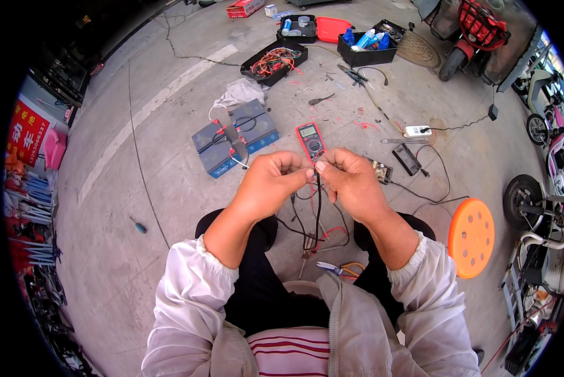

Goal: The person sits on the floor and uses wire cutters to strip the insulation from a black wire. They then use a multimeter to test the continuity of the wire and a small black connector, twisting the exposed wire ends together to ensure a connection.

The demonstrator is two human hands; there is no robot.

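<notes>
My left hand (271, 182) and my right hand (351, 181) meet in front of me, thumbs and fingertips pinched together. Between them they grip the upper end of a black cable (319, 207), which hangs down between my knees; the fingers partly hide thin wires at its tip. Just beyond my fingertips lies a red multimeter (309, 137) with a grey display. Two blue-grey batteries (237, 135) joined by leads stand to the left. Under my hands, several leads with red clips (335, 231) lie on the floor near scissors with yellow handles (345, 269).
An open circuit-board device (380, 171), a black adapter (407, 159) and a white power strip (417, 131) lie to the right. An orange stool (471, 239) stands there too. Farther off are a black box of wires (274, 61) and a box of bottles (367, 49). A screwdriver (138, 225) lies left.
</notes>
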